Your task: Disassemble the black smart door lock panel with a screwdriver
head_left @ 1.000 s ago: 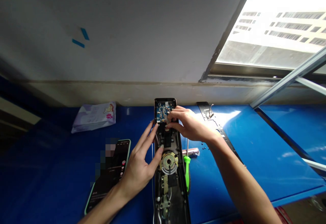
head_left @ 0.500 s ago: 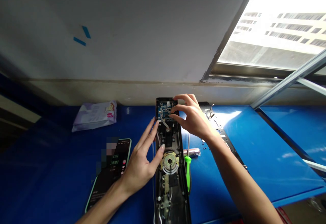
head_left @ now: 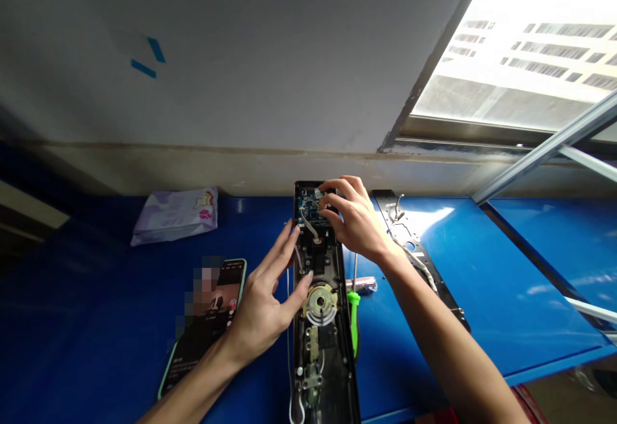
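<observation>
A long, narrow black housing [head_left: 332, 360], open and full of lock-like parts, lies lengthwise in front of me. At its far end is a blue circuit board [head_left: 308, 200], with a pale cable [head_left: 308, 225] running down from it. The curled fingers of my right hand [head_left: 359, 221] are over the board, thumb and index tips close together; what is between them is too small to make out. My left hand [head_left: 265, 308] rests along the housing's left edge, fingers stretched and thumb apart, near a round brass-coloured disc [head_left: 320, 302].
Right of the housing lie a green-handled screwdriver [head_left: 354, 321], a small shiny wrapped item [head_left: 364, 284] and a black plate with a cable [head_left: 434, 270]. To the left are a phone [head_left: 212, 327] and a purple-white packet [head_left: 176, 215]. A metal frame [head_left: 540, 148] stands at right.
My right hand has shifted slightly left over the circuit board, its fingers curling more. My left hand stays at the housing's edge. The view has tilted a little.
</observation>
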Available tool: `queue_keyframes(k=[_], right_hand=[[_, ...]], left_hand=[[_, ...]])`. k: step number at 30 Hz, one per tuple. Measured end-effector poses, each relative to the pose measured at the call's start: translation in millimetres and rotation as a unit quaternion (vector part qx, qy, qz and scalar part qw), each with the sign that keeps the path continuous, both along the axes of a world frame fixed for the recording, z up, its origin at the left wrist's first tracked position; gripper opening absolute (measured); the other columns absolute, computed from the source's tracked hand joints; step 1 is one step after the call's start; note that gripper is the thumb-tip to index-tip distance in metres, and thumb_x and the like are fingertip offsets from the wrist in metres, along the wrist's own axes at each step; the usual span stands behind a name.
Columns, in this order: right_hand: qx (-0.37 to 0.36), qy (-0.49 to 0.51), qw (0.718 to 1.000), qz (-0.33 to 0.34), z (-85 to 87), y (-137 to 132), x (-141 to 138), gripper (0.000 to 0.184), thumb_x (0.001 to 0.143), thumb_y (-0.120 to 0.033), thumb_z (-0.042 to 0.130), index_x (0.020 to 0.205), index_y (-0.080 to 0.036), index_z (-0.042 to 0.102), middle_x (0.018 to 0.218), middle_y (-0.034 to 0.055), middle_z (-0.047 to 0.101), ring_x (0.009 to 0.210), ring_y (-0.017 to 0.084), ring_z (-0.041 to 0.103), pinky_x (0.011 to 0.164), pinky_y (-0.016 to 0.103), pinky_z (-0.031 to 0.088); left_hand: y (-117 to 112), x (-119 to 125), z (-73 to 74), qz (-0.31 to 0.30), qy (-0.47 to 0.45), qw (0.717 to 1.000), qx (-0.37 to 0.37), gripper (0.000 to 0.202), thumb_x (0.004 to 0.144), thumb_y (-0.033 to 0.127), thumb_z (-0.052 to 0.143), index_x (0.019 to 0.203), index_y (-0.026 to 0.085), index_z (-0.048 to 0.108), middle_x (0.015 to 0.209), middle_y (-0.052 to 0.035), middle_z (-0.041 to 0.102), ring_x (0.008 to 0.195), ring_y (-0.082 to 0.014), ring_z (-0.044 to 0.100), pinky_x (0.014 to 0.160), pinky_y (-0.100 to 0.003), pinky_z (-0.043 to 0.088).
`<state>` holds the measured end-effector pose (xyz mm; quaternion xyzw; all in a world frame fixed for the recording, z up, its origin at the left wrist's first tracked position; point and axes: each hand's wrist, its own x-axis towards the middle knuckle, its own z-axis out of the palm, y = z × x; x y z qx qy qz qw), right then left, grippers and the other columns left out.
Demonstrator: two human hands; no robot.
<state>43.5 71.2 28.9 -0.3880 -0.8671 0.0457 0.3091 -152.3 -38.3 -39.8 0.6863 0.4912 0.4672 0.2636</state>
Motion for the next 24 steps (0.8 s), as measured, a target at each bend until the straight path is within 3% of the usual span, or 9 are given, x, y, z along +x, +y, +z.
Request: queue_keyframes(k=[16, 24], right_hand=[[-0.009, 0.014, 0.999, 0.030, -4.1, 9.2, 1.8, 0.013, 0.098, -0.016, 0.057, 0.094, -0.024, 0.066, 0.120, 0.0076, 0.075, 0.138, 0.031, 0.045, 0.110, 0.051, 0.034], [-0.017, 0.063, 0.997, 0.042, -12.6, 13.7, 1.3, 0.009, 0.096, -0.017, 0.061, 0.092, -0.024, 0.065, 0.117, 0.0055, 0.077, 0.140, 0.029, 0.048, 0.116, 0.051, 0.033]], left_hand=[[1.1, 0.4, -0.4, 0.000, 0.002, 1.000, 0.021, 0.071, 0.099, 0.032, 0.066, 0.163, 0.038, 0.037, 0.170, -0.0005, 0.038, 0.155, -0.0269, 0.040, 0.128, -0.046, 0.035], [0.3, 1.2, 0.5, 0.003, -0.012, 1.000, -0.001, 0.067, 0.099, 0.035, 0.066, 0.161, 0.032, 0.041, 0.170, -0.0027, 0.038, 0.156, -0.0268, 0.037, 0.128, -0.045, 0.034]])
